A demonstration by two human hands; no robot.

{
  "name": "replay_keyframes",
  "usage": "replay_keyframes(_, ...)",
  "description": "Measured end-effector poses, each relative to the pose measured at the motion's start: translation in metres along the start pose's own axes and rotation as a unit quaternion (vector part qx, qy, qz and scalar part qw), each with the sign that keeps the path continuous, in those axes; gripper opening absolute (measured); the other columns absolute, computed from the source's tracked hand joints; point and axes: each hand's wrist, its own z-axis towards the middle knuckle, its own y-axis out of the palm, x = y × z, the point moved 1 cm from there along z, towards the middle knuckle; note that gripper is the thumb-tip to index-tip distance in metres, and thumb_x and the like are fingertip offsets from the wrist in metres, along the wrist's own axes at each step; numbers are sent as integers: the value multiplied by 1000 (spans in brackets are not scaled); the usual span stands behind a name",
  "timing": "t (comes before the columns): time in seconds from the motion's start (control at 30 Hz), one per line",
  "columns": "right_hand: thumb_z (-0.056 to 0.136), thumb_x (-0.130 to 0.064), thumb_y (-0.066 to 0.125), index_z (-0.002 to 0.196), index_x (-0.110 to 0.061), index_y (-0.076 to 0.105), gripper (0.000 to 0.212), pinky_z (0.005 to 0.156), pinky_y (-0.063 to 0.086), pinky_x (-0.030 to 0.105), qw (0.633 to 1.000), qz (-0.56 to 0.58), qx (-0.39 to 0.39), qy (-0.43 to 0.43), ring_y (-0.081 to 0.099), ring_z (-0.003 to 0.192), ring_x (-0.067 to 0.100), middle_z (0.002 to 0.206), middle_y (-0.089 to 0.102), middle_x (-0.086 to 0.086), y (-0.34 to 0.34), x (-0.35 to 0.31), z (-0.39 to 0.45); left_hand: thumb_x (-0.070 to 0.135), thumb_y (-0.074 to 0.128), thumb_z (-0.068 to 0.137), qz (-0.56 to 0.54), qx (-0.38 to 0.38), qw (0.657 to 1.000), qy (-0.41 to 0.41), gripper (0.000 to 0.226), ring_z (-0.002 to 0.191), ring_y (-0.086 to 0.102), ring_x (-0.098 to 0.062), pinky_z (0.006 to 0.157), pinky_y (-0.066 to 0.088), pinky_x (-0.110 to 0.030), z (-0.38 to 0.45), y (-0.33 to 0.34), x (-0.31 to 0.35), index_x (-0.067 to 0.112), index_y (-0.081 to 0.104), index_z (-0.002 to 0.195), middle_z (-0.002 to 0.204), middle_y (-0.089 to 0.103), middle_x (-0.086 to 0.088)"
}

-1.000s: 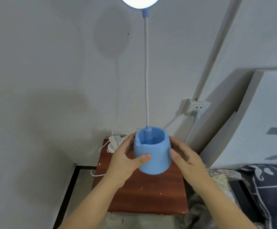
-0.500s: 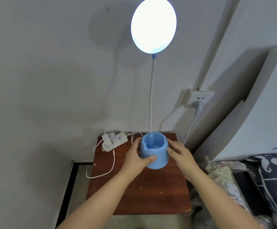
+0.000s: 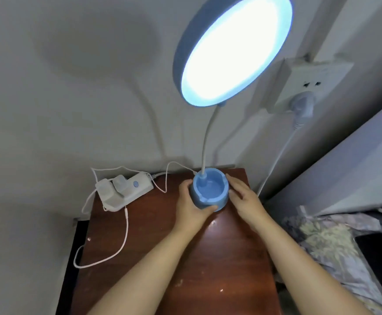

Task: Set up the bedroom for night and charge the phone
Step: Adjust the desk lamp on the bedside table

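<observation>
Blue lamp base [image 3: 209, 192] sits on the wooden nightstand [image 3: 162, 258], cupped btwn both hands. L hand [image 3: 191, 206] wraps the base's left side, thumb curled across the front lower edge, fingers round the back-left; it's gripping the base. R hand [image 3: 244, 198] lies flat along the right side, fingers straight and together, tips at the rim; looks touching but can't tell if it grips or just rests. Both forearms run in from bottom of frame, meeting at the base.

White gooseneck [image 3: 206, 142] rises from the back of the base, just beyond the L fingertips, curving up and right to the round lamp head [image 3: 233, 48], lit, high above both hands, tilted face toward cam.

Left of the L hand, well apart: white power strip [image 3: 124, 192] at the nightstand's far-left corner w/ 2 plugs in it and a blue button. Thin white cable [image 3: 124, 235] loops from the strip down the nightstand's left edge; another thin cord runs from the strip area to the back of the base.

Up and right of the R hand: wall socket [image 3: 303, 80] w/ a plug [image 3: 302, 105] in it, cord dropping down behind the nightstand. Right of the R forearm: bedding [image 3: 329, 242], patterned, and a dark flat object [image 3: 381, 251] at frame edge, can't ID.
</observation>
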Motion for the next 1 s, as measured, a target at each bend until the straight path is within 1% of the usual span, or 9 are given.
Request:
replay_keyframes(0.1, 92, -4, 40, 128, -12, 43, 37, 96, 23, 10, 1000, 14, 10, -4, 36, 123, 11, 138, 43, 7, -5, 4, 11, 0, 79, 55, -3, 12, 1000, 11, 72, 105, 49, -17, 88, 41, -23, 10, 10, 2, 24, 32, 103, 111, 48, -2)
replay_keyframes(0.23, 91, -5, 41, 125, -14, 46, 36, 104, 31, 28, 999, 27, 37, 9, 43, 124, 20, 133, 50, 8, -7, 4, 19, 3, 77, 58, 5, 5, 1000, -4, 71, 110, 48, -21, 98, 41, -34, 17, 15, 0, 16, 33, 112, 116, 46, -5)
replay_keyframes(0.37, 88, -3, 47, 115, -7, 56, 28, 93, 33, 23, 991, 3, 136, 12, 49, 114, 25, 122, 56, 15, -5, 2, 12, 4, 69, 65, 9, -33, 999, -4, 60, 121, 45, -24, 102, 39, -35, 13, 8, -4, 19, 35, 113, 127, 45, -12)
replay_keyframes(0.43, 88, -4, 49, 115, -7, 56, 28, 93, 33, 24, 992, 0, 128, 8, 49, 115, 26, 122, 56, 16, -6, 4, 9, 1, 68, 69, 24, -33, 999, 7, 59, 121, 46, -23, 103, 40, -36, 14, 2, -4, 12, 39, 118, 129, 46, -13)
replay_keyframes(0.5, 88, -8, 51, 117, -9, 54, 30, 98, 32, 25, 995, 8, 102, 7, 47, 117, 22, 126, 54, 14, -6, 6, 7, 1, 69, 70, 33, -34, 999, 17, 59, 119, 47, -19, 100, 42, -26, 14, -1, -3, 11, 40, 121, 129, 48, -11)
replay_keyframes(0.6, 88, -12, 52, 121, -9, 51, 34, 99, 29, 23, 997, 20, 79, 2, 43, 116, 15, 130, 51, 12, -8, 5, 8, -1, 67, 71, 51, -20, 998, 32, 58, 113, 46, -12, 81, 36, 6, 16, 0, 0, 9, 41, 122, 128, 50, -11)
replay_keyframes(0.77, 89, -15, 50, 124, -11, 47, 36, 96, 26, 21, 998, 22, 66, 3, 37, 113, 8, 134, 48, 12, -8, 4, 13, -3, 68, 70, 44, -3, 999, 26, 58, 113, 46, -14, 73, 34, 11, 21, 3, 2, 6, 41, 121, 129, 49, -15)
replay_keyframes(0.83, 89, -15, 50, 125, -10, 46, 37, 97, 26, 22, 997, 28, 71, 8, 40, 119, 14, 135, 47, 13, -6, 4, 14, -1, 69, 70, 46, -5, 999, 28, 58, 114, 46, -15, 76, 36, 8, 22, 2, 4, 8, 41, 120, 129, 49, -13)
replay_keyframes(1.0, 89, -16, 50, 126, -11, 45, 37, 97, 27, 23, 997, 31, 75, 15, 40, 122, 18, 135, 46, 12, -3, 4, 11, -1, 68, 71, 25, -27, 999, 12, 59, 121, 46, -19, 98, 41, -29, 22, -1, 3, 12, 40, 121, 130, 48, -10)
